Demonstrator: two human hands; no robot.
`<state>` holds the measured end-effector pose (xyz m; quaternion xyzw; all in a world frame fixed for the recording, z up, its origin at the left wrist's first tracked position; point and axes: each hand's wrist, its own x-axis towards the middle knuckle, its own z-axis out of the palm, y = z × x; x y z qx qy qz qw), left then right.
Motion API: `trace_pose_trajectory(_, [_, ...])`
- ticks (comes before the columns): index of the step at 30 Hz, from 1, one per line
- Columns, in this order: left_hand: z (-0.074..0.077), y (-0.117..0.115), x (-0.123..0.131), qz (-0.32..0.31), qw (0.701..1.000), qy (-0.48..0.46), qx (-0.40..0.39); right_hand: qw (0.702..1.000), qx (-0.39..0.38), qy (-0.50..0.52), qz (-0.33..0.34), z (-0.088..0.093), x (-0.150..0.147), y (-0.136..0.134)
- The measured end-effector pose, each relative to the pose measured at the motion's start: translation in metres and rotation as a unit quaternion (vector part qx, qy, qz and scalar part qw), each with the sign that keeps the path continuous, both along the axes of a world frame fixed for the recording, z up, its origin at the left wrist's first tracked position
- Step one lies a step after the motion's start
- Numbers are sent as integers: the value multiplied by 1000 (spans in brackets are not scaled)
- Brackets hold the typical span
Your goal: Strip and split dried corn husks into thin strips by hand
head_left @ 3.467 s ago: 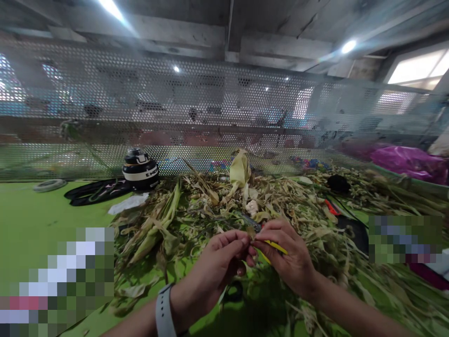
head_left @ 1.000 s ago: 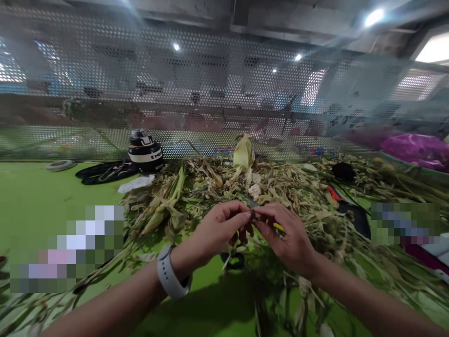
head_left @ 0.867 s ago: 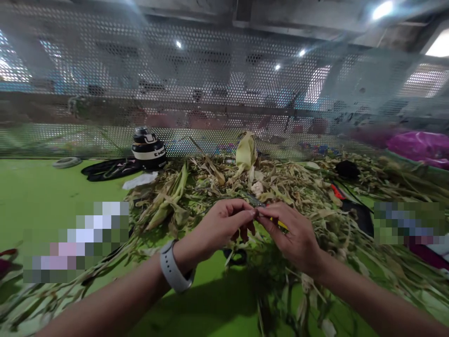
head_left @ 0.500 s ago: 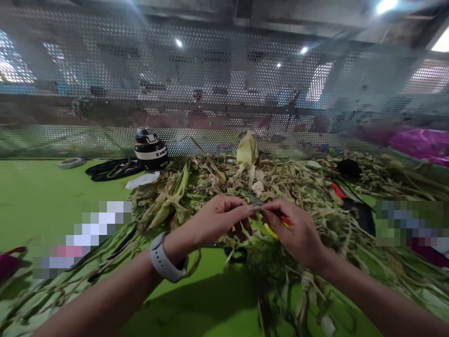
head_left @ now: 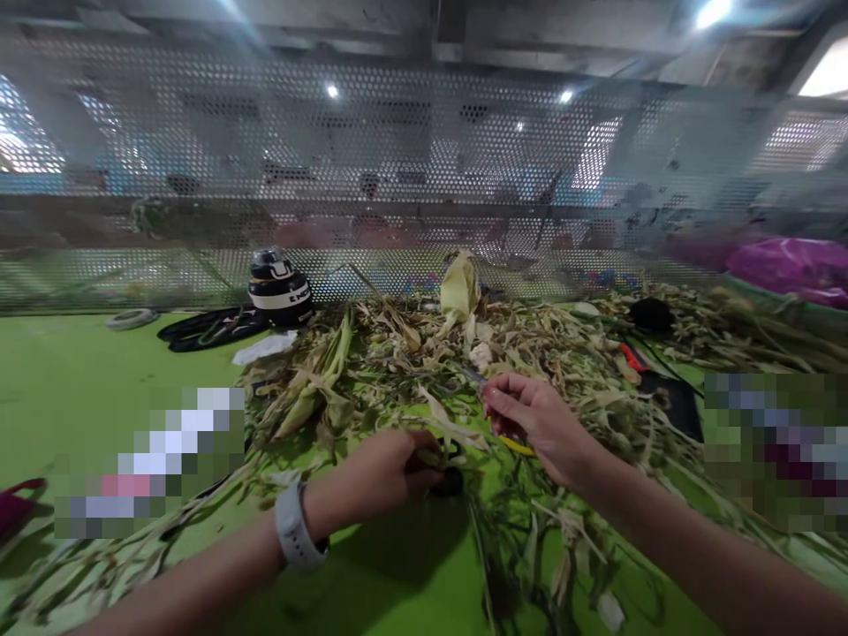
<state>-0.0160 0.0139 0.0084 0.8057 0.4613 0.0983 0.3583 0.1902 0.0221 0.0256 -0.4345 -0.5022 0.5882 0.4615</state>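
Right hand (head_left: 540, 426): we hold the yellow-handled tool (head_left: 517, 447) in it, above the leaf pile (head_left: 556, 346) on the bench (head_left: 66, 362).
Left hand (head_left: 382, 473): curled low at a leaf scrap (head_left: 435, 458); we cannot tell how firmly.
Tool axis: slanted, grey tip (head_left: 472, 374) away and leftward.
Good handling: we should angle that tip clear of our left fingers.

Right of the bottle (head_left: 282, 293), our right hand (head_left: 533, 415) hides the tool's (head_left: 517, 446) middle. Nearer us than the bottle, our left hand (head_left: 381, 473) partly covers a black item (head_left: 451, 482) we cannot identify. Far right of the bottle, our view cuts off the purple bag (head_left: 791, 268); behind the bottle, shapes past the mesh (head_left: 397, 150) blur.
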Motion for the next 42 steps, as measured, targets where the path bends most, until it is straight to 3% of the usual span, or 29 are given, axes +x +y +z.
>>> trace_pose_trajectory(2, [-8,-1,0,11,1000,-24,-13,1000,-16,14,9,-2,-1,-1])
trace_pose_trajectory(5, [-13,-1,-2,42,998,-35,32,1000,-12,-1,9,-7,-1,1])
trace_pose_trajectory(9, [-10,-4,-6,87,989,5,119,984,124,-127,-28,-13,1,3])
trace_pose_trajectory(14, [-16,-10,-2,67,987,25,146,893,352,-278,-42,-15,-1,-2])
trace_pose_trajectory(19, [-27,-10,6,67,982,-44,170,812,470,-346,-24,-23,-3,-4])
trace_pose_trajectory(21, [-26,-8,7,80,980,-120,138,797,491,-352,-24,-25,-2,-4])
trace_pose_trajectory(23, [-23,-5,9,97,970,-221,33,785,511,-349,-29,-25,-2,-5])
trace_pose_trajectory(26, [-17,-3,13,116,912,-363,-153,760,540,-359,-29,-21,-2,-8])
trace_pose_trajectory(28, [-12,-3,18,118,877,-412,-218,728,567,-383,-31,-19,-3,-9])
trace_pose_trajectory(32, [-3,-4,24,106,856,-446,-241,654,621,-432,-31,-15,-2,-8])
trace_pose_trajectory(36, [4,-6,26,87,848,-464,-240,612,633,-472,-33,-8,4,-7])
trace_pose_trajectory(38, [5,-8,26,97,846,-461,-248,607,636,-475,-37,-8,6,-7])
trace_pose_trajectory(42, [6,-10,28,114,845,-443,-277,633,621,-462,-27,-14,7,-8])
